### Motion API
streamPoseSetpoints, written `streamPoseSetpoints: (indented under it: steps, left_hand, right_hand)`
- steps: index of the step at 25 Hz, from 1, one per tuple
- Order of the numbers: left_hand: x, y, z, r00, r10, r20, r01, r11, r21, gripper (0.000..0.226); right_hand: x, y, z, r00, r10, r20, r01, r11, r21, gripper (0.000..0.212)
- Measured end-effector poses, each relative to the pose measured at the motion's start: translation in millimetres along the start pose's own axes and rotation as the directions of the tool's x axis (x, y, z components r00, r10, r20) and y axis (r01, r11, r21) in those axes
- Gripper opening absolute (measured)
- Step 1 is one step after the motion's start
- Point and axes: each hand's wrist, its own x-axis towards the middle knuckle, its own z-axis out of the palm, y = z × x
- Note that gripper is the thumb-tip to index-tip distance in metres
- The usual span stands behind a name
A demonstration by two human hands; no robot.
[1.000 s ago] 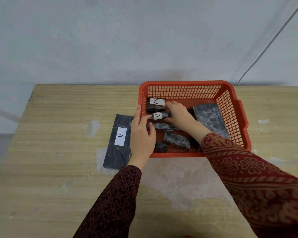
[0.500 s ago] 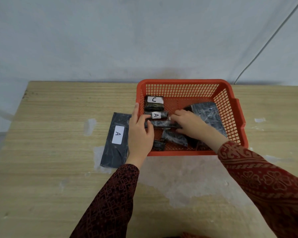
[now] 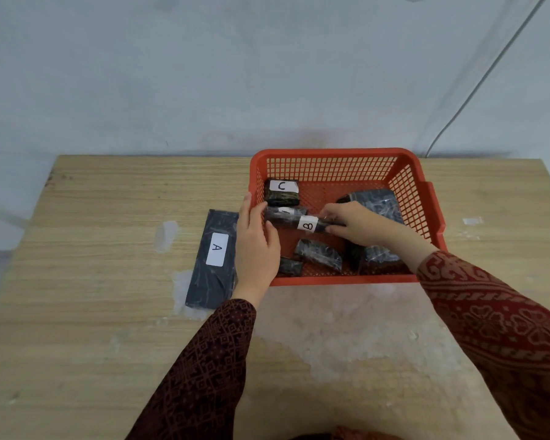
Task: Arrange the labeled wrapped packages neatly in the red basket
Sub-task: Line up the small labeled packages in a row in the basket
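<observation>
Head view: right hand (image 3: 359,228) is pinched on the B package (image 3: 302,222), holding it inside the red basket (image 3: 331,152), just in front of the C package (image 3: 282,192). Left hand (image 3: 256,246) has fingers loosely spread over the basket's left wall, touching B's end. A package (image 3: 215,258) lies flat on the table (image 3: 92,281), left of the basket.

A pale wooden table (image 3: 108,312) with whitish scuffed patches spreads beneath the grip. Behind it rises a grey wall (image 3: 204,74); a thin cable (image 3: 477,87) slants up to the right.
</observation>
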Motion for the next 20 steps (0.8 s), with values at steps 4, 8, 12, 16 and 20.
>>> streamPoseSetpoints:
  steps: [4, 8, 12, 16, 20]
  left_hand:
    - [0.0, 1.0, 0.0, 0.998, -0.048, -0.036, 0.046, 0.997, -0.054, 0.044]
    - [0.1, 1.2, 0.0, 0.997, -0.055, -0.048, 0.052, 0.996, -0.070, 0.042]
    - [0.2, 1.6, -0.1, 0.997, -0.051, -0.050, 0.048, 0.996, -0.075, 0.044]
    - [0.5, 0.1, 0.2, 0.997, -0.057, -0.053, 0.054, 0.996, -0.071, 0.044]
    - [0.5, -1.2, 0.7, 0.997, -0.053, -0.058, 0.049, 0.997, -0.067, 0.043]
  right_hand:
    - [-23.8, 1.1, -4.3, 0.982, -0.012, 0.187, -0.012, 0.992, 0.128, 0.031]
    - [-31.2, -9.5, 6.5, 0.940, -0.010, 0.342, -0.001, 0.999, 0.032, 0.034]
    - [-27.7, -18.1, 18.8, 0.941, 0.029, 0.338, -0.011, 0.999, -0.053, 0.035]
    - [-27.1, -22.9, 23.1, 0.974, 0.013, 0.226, 0.023, 0.988, -0.152, 0.035]
    - [-30.1, -21.0, 24.5, 0.991, 0.010, 0.132, 0.022, 0.971, -0.237, 0.035]
